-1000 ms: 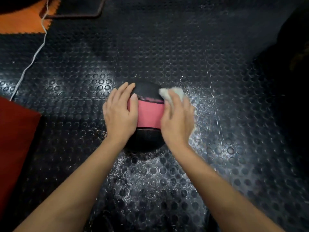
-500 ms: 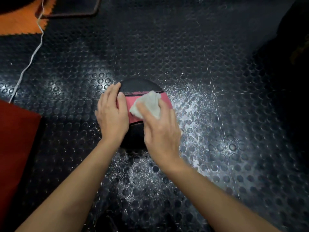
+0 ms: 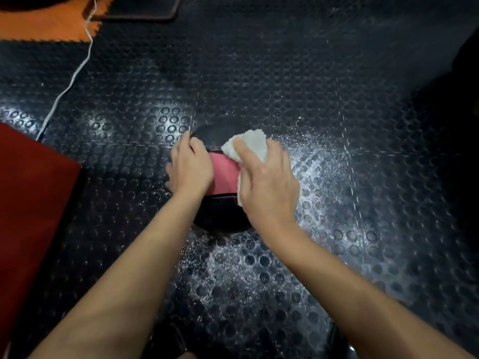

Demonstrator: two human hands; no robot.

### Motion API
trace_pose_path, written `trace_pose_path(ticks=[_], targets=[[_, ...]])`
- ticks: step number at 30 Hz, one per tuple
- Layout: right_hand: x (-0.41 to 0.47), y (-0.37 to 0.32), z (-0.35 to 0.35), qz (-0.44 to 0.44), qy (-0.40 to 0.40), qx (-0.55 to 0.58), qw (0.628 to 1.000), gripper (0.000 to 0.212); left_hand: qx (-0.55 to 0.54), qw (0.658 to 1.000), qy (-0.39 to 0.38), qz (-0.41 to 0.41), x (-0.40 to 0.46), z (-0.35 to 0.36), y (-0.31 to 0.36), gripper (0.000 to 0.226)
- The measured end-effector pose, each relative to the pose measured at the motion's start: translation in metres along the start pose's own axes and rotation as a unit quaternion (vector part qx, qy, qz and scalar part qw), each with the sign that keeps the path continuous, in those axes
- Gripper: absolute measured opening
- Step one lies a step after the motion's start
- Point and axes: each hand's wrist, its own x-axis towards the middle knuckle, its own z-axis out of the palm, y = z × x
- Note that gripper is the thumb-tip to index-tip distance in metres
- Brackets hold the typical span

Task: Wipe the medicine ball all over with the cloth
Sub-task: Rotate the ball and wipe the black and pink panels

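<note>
A black medicine ball (image 3: 223,213) with a pink band across its top sits on the studded black floor mat, in the middle of the head view. My left hand (image 3: 190,168) lies over the ball's left side, fingers curved around it and pointing away from me. My right hand (image 3: 267,182) grips a white fluffy cloth (image 3: 250,146) and presses it on the ball's upper right side. The cloth sticks out past my thumb and fingers at the far edge. Both hands hide much of the ball.
White specks cover the studded mat (image 3: 337,193) to the right of and in front of the ball. A red mat (image 3: 28,198) lies at the left, an orange mat (image 3: 44,24) at the far left corner. A white cord (image 3: 75,73) runs across the floor. A dark shape (image 3: 461,94) fills the right edge.
My right hand with the cloth swept from the ball's right side to its top centre, then back to the upper right. My left hand stayed on the ball's left side.
</note>
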Motion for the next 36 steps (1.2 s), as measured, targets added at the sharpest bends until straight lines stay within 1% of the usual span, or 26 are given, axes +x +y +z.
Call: trace_pose_path(ticks=[1, 2, 4, 6, 7, 9, 11, 14, 16, 18, 21, 23, 25, 27, 28, 30, 32, 34, 36], targets=[[-0.008, -0.001, -0.002, -0.010, -0.010, -0.003, 1.000, 0.039, -0.018, 1.000, 0.009, -0.008, 0.000, -0.002, -0.002, 0.050], [-0.015, 0.000, -0.005, -0.023, -0.017, -0.011, 1.000, 0.040, -0.025, 0.999, 0.025, 0.005, -0.005, -0.004, -0.005, 0.049], [-0.023, 0.004, -0.012, -0.057, -0.014, -0.031, 0.998, 0.039, -0.031, 0.997, 0.035, 0.064, -0.021, -0.007, -0.011, 0.047], [-0.008, 0.000, -0.018, -0.100, -0.008, -0.056, 0.993, 0.029, -0.023, 0.992, 0.031, 0.120, -0.034, -0.003, -0.019, 0.052], [0.007, -0.006, -0.019, -0.103, -0.025, -0.072, 0.992, 0.029, -0.011, 0.989, 0.033, 0.147, -0.039, 0.000, -0.020, 0.056], [0.041, -0.019, -0.017, -0.094, -0.091, -0.107, 0.986, 0.031, 0.014, 0.982, 0.038, 0.183, -0.042, 0.007, -0.017, 0.061], [0.048, -0.017, -0.016, -0.083, -0.108, -0.110, 0.984, 0.030, 0.018, 0.985, 0.041, 0.165, -0.042, 0.009, -0.010, 0.059], [0.011, 0.005, -0.029, -0.063, -0.079, -0.078, 0.992, 0.022, 0.017, 0.990, 0.029, 0.135, -0.034, 0.011, 0.000, 0.053], [-0.013, 0.015, -0.037, -0.062, -0.060, -0.071, 0.994, 0.026, 0.025, 0.988, 0.030, 0.150, -0.033, 0.011, 0.003, 0.058], [0.001, 0.017, -0.035, -0.071, -0.052, -0.077, 0.993, 0.024, 0.047, 0.983, 0.030, 0.176, -0.040, 0.015, 0.001, 0.060], [0.051, 0.006, -0.025, -0.064, -0.106, -0.063, 0.990, 0.028, 0.069, 0.977, 0.033, 0.198, -0.055, 0.018, -0.006, 0.060], [0.065, 0.006, -0.018, -0.051, -0.128, -0.055, 0.989, 0.031, 0.069, 0.977, 0.033, 0.197, -0.055, 0.018, -0.008, 0.059], [0.047, 0.011, -0.021, -0.050, -0.105, -0.063, 0.991, 0.029, 0.057, 0.981, 0.032, 0.180, -0.048, 0.017, -0.005, 0.060], [0.009, 0.019, -0.031, -0.058, -0.072, -0.050, 0.994, 0.024, 0.050, 0.984, 0.029, 0.171, -0.042, 0.015, -0.002, 0.061], [-0.009, 0.022, -0.036, -0.065, -0.063, -0.029, 0.995, 0.022, 0.050, 0.983, 0.027, 0.175, -0.041, 0.014, -0.002, 0.062], [-0.015, 0.031, -0.035, -0.067, -0.050, -0.016, 0.996, 0.025, 0.055, 0.978, 0.021, 0.202, -0.046, 0.013, -0.004, 0.061], [0.007, 0.033, -0.028, -0.005, -0.046, -0.012, 0.999, 0.028, 0.059, 0.972, 0.023, 0.226, -0.053, 0.014, -0.011, 0.058], [0.039, 0.042, -0.014, 0.074, -0.074, 0.020, 0.994, 0.028, 0.056, 0.971, 0.032, 0.230, -0.057, 0.016, -0.014, 0.056], [0.068, 0.046, -0.012, 0.161, -0.111, 0.052, 0.979, 0.027, 0.053, 0.973, 0.042, 0.220, -0.058, 0.019, -0.011, 0.056]])
